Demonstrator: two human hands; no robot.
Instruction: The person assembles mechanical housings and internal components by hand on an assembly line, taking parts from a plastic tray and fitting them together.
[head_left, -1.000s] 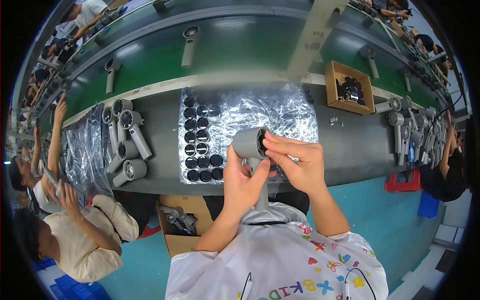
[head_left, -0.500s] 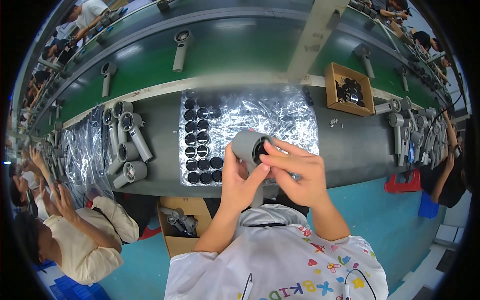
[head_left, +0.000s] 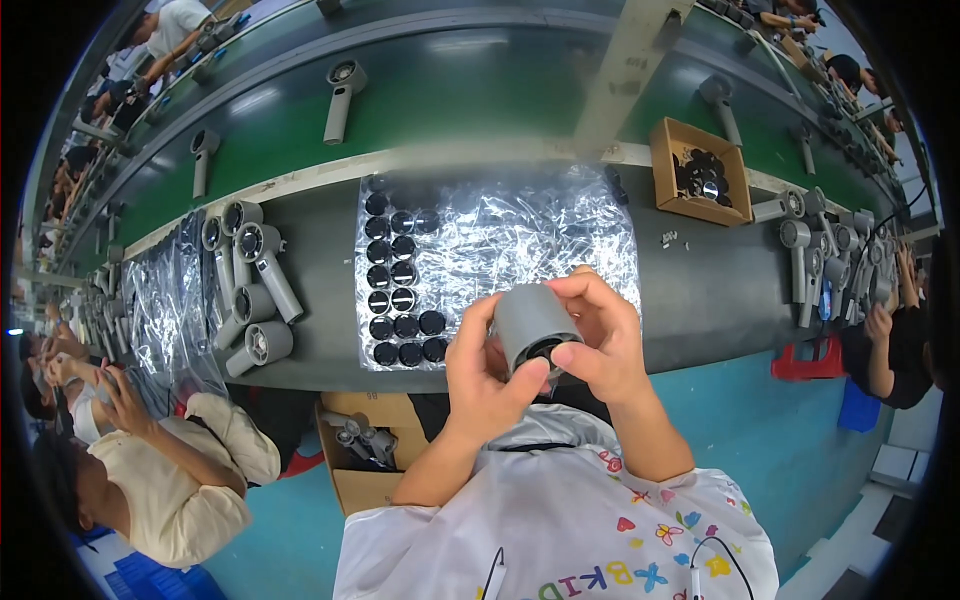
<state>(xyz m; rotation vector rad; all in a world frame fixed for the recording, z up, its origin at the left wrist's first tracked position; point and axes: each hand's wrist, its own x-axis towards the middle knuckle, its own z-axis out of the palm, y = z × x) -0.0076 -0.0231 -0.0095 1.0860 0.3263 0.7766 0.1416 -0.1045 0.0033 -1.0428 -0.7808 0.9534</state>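
Grey desk [head_left: 700,300] holds one foil sheet [head_left: 520,240] and five finished dryers [head_left: 250,290] at left. Both hands, left [head_left: 480,375] and right [head_left: 600,335], pinch one grey dryer body [head_left: 530,320] above the desk edge: rigid, light plastic, probably smooth; grip the barrel. Roughly sixteen black caps [head_left: 400,300].

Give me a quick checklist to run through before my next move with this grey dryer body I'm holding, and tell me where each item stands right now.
1. Grey cylindrical plastic dryer body held by both hands: ok, left hand and right hand both grip it.
2. Round black part seated flush in the body's open end: cannot tell, fingers cover it.
3. Round black caps left in rows on the crinkled silver foil sheet: ok.
4. Body held clear of the grey workbench: ok.
5. Cardboard box of black parts at the bench's far edge: ok, upright.
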